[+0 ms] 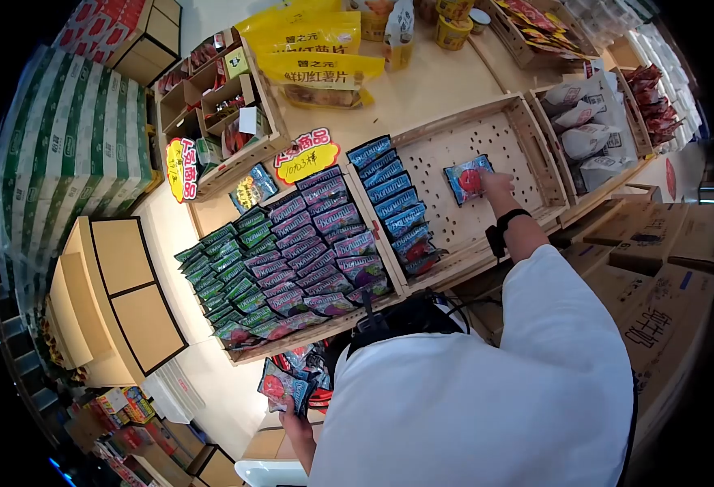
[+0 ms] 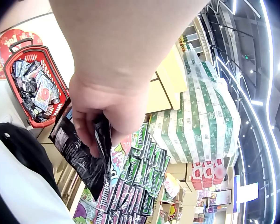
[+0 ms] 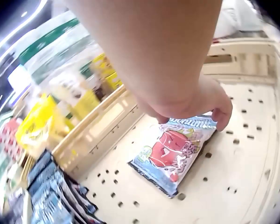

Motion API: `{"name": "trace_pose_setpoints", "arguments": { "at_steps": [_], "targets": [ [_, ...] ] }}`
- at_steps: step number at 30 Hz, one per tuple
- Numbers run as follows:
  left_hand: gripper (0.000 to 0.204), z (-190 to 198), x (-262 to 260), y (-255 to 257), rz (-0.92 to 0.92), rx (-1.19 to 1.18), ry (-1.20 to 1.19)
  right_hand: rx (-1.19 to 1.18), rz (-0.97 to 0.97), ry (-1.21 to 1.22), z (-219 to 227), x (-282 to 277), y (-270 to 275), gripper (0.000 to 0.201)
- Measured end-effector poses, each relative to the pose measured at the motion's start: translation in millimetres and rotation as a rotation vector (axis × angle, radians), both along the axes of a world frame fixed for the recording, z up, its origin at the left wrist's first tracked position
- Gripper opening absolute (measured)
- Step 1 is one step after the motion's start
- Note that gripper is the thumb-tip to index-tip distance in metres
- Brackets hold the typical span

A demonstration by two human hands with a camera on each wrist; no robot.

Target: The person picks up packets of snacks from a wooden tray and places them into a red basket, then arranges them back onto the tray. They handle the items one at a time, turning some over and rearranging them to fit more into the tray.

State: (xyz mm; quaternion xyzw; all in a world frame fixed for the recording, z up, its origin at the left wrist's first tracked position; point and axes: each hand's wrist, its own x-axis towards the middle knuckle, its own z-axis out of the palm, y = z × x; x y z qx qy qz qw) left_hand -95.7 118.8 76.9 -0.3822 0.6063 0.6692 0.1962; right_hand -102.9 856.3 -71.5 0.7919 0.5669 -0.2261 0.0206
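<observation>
At the top edge of a blue packet with a red fruit picture (image 1: 465, 180) (image 3: 172, 151), my right hand (image 1: 499, 188) (image 3: 196, 102) pinches it between thumb and fingers. The packet lies over the perforated floor of a wooden crate (image 1: 446, 134) (image 3: 238, 172); whether it touches the floor is hard to tell. Lower down, my left hand (image 1: 296, 428) (image 2: 107, 105) grips a packet (image 1: 274, 383) by its edge, its dark back (image 2: 79, 149) facing the left wrist camera. Overlapping blue packets (image 1: 397, 195) (image 3: 56, 196) stand in a row at the crate's left side.
Green packets (image 1: 227, 276) and purple-pink packets (image 1: 316, 243) fill the adjoining crate. A red basket (image 2: 53, 65) of loose packets stands below the left hand. White bags (image 1: 588, 130) lie in a crate to the right; yellow bags (image 1: 316, 71) lie beyond. Cartons (image 1: 657, 325) are stacked at the right.
</observation>
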Motion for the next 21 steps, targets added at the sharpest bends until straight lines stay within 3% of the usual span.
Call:
{"name": "trace_pose_setpoints", "arguments": {
  "at_steps": [2, 3, 8, 11, 12, 14, 15, 16, 18, 19, 21],
  "targets": [
    [0.043, 10, -7, 13, 0.021, -0.041, -0.006, -0.055, -0.731, 0.386, -82, 26, 20, 0.048],
    [0.042, 13, -8, 18, 0.024, -0.051, -0.008, -0.054, -0.725, 0.393, -101, 26, 27, 0.048],
    [0.039, 17, -11, 31, 0.028, -0.02, 0.015, -0.291, -0.703, 1.114, -167, 43, 20, 0.016],
    [0.038, 16, -15, 34, 0.017, -0.005, -0.001, -0.208, -0.465, 0.937, -22, -5, -14, 0.021],
    [0.038, 17, -17, 39, 0.019, -0.004, 0.003, -0.209, -0.463, 0.941, -23, -8, -10, 0.021],
    [0.038, 22, -18, 48, 0.031, -0.025, 0.017, -0.179, 0.115, 1.067, -23, -13, -4, 0.027],
    [0.038, 21, -18, 47, 0.032, -0.026, 0.02, -0.233, 0.246, 1.159, -21, -18, -3, 0.027],
    [0.038, 19, -18, 47, 0.025, -0.018, 0.015, -0.234, 0.246, 1.161, -20, -27, -2, 0.027],
    [0.038, 21, -19, 50, 0.018, -0.01, 0.009, -0.291, 0.547, 1.147, -21, -47, 0, 0.03],
    [0.037, 23, -20, 54, 0.024, -0.022, 0.003, -0.29, 0.549, 1.148, -24, -56, -5, 0.03],
    [0.037, 22, -20, 55, 0.032, -0.033, 0.002, -0.001, 0.535, 1.019, -30, -76, -19, 0.043]
  ]
}}
